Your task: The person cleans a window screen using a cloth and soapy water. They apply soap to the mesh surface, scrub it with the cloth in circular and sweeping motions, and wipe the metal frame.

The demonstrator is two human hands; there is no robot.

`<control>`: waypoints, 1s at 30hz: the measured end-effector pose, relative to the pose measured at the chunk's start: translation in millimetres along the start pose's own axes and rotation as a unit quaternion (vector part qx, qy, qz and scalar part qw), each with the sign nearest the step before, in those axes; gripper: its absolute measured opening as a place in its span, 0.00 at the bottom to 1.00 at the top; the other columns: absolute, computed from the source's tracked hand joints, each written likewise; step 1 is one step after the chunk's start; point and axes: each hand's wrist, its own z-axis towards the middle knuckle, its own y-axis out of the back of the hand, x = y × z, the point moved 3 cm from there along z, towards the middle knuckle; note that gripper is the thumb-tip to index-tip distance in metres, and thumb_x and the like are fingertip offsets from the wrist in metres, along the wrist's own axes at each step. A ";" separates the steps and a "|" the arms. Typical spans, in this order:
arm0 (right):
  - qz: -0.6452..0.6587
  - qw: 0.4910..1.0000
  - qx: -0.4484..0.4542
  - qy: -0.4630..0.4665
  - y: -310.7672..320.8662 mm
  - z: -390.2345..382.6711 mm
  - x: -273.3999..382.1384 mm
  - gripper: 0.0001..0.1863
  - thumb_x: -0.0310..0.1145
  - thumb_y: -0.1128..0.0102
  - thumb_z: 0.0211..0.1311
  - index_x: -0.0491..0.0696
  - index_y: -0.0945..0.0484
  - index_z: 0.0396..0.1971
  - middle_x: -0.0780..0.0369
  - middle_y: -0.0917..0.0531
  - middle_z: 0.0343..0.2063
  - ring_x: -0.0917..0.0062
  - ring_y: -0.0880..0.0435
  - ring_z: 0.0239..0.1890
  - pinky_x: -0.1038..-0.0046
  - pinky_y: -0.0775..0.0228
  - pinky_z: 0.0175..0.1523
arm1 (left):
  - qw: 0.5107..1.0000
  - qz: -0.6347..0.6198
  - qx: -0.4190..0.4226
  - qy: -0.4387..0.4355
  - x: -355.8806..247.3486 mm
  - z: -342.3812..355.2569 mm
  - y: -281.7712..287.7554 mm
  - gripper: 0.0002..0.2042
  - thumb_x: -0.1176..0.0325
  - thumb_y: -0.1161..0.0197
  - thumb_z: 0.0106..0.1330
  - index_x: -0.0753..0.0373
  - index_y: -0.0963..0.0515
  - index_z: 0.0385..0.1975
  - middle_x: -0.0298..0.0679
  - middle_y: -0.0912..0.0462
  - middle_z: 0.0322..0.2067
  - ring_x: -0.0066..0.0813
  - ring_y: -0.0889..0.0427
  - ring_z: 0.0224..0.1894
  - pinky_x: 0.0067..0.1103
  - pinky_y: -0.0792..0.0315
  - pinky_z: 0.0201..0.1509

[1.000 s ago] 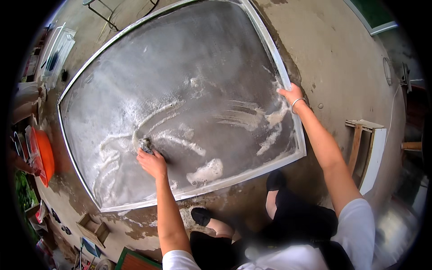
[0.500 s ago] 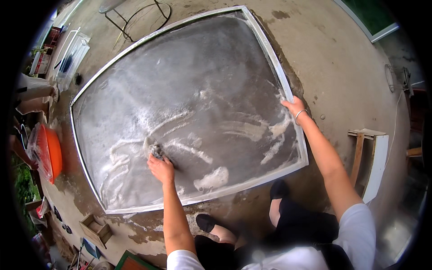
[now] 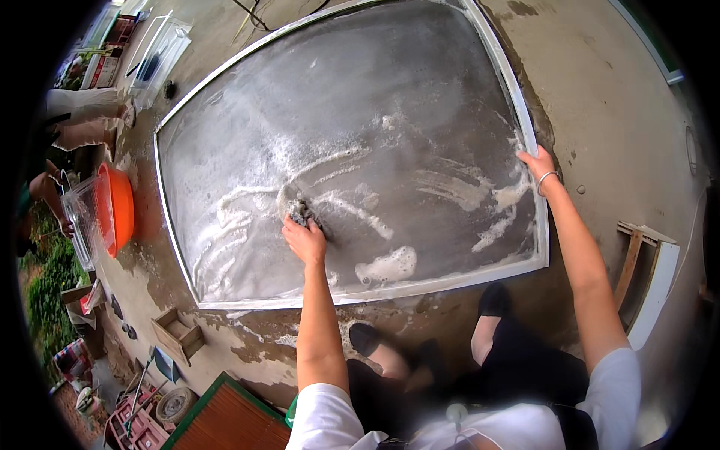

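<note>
A large screen panel in a white frame (image 3: 360, 301) lies on the wet concrete, its grey surface (image 3: 375, 82) streaked with white foam (image 3: 386, 266). My left hand (image 3: 306, 241), low and left of the panel's middle, has its fingers closed on a grey crumpled scrubber (image 3: 300, 211), pressed on the foamy surface. My right hand (image 3: 538, 163), with a bangle at its wrist, grips the frame's right side.
Another person's hands (image 3: 58, 214) hold a clear rack beside an orange basin (image 3: 120, 210) at left. Around are a clear plastic bin (image 3: 157, 56), small wooden box (image 3: 180, 337), dustpan (image 3: 165, 364), green-edged wooden panel (image 3: 217, 420) and white-sided wooden frame (image 3: 649, 292); my feet stand below the panel.
The view has shifted, so the panel sits further right. My left hand stays with the scrubber at about the same foamy patch, my right on the frame. The other person's hands show more.
</note>
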 end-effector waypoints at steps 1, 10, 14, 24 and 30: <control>0.004 1.000 0.001 -0.003 -2.3 -2.0 1.1 0.21 0.35 0.36 0.51 0.41 0.26 0.44 0.60 0.19 0.40 0.75 0.22 0.41 0.73 0.33 0.49 | 0.999 -0.042 0.002 0.010 1.8 0.7 1.4 0.27 0.66 0.39 0.58 0.66 0.40 0.55 0.52 0.33 0.46 0.52 0.32 0.50 0.38 0.35 0.52; -0.006 0.999 -0.033 0.037 2.6 -0.5 -5.0 0.22 0.34 0.35 0.49 0.41 0.26 0.44 0.60 0.19 0.39 0.75 0.22 0.40 0.73 0.32 0.48 | 0.965 -0.255 0.019 -0.057 -40.3 -37.8 1.6 0.22 0.70 0.41 0.59 0.71 0.37 0.51 0.55 0.32 0.47 0.52 0.33 0.50 0.34 0.39 0.55; 0.029 0.999 -0.019 0.029 1.3 -8.4 8.4 0.21 0.32 0.36 0.49 0.39 0.25 0.44 0.60 0.19 0.39 0.75 0.22 0.40 0.74 0.33 0.49 | 0.951 -0.304 0.026 -0.046 -55.5 -49.4 -4.8 0.21 0.69 0.40 0.59 0.72 0.35 0.50 0.53 0.32 0.47 0.50 0.33 0.51 0.34 0.40 0.57; 0.022 0.997 -0.046 0.064 10.0 -37.0 39.6 0.18 0.31 0.38 0.50 0.39 0.24 0.42 0.62 0.19 0.37 0.80 0.23 0.37 0.76 0.32 0.45 | 0.919 -0.382 0.062 -0.070 -107.3 -52.2 13.9 0.20 0.70 0.40 0.60 0.70 0.35 0.50 0.48 0.33 0.46 0.42 0.32 0.49 0.29 0.38 0.54; 0.046 0.993 -0.062 0.090 11.2 -50.3 57.0 0.18 0.30 0.38 0.51 0.38 0.24 0.42 0.62 0.18 0.36 0.80 0.23 0.36 0.77 0.32 0.45 | 0.904 -0.388 0.085 -0.161 -191.5 -83.4 21.3 0.19 0.73 0.40 0.59 0.68 0.34 0.49 0.46 0.32 0.44 0.39 0.34 0.51 0.28 0.38 0.53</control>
